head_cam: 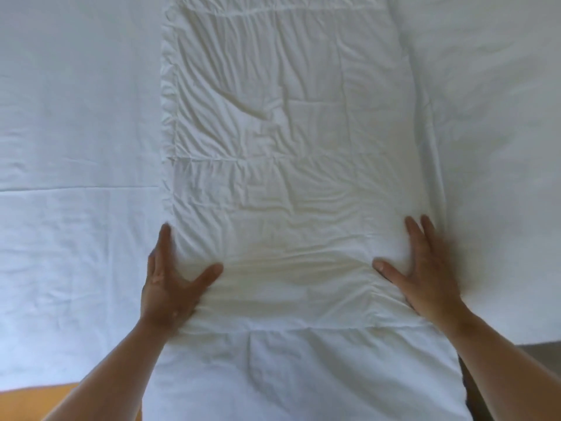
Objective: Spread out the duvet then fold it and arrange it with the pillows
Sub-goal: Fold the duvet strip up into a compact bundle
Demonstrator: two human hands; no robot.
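Looking down along the bed [69, 123], I see no containers; everything in view is soft cloth laid flat. At the far left, the bed is covered by a pale white sheet, smooth for the most part, with faint creases and one straight horizontal fold line crossing it. Below it, at the lower left corner, a strip of orange-brown floor [27, 402] shows past the bed's edge.

My left hand [170, 287] lies open and flat at the left edge of the duvet [282, 147], fingers stretched forward along the edge and thumb spread to the right on top of the cloth; it grips nothing.

The duvet occupies the centre as a long, narrow folded band running away from me along the bed and hanging over the near edge below my hands. It is cream-white, slightly warmer in tone than the sheet, padded, and quilted into rectangular panels by stitched seams. Its surface is finely wrinkled, with a deeper crease left of centre. Its left edge shows a flat stitched border; its right edge is a softer, rounded fold.

My right hand [425, 275] rests open near the duvet's right edge, palm down, fingers forward and thumb spread leftward; it too holds nothing. The two hands are well apart, one at each side of the band.

Right of the duvet the sheet continues, smooth and lightly creased. A dark patch [540, 375] shows at the lower right corner.
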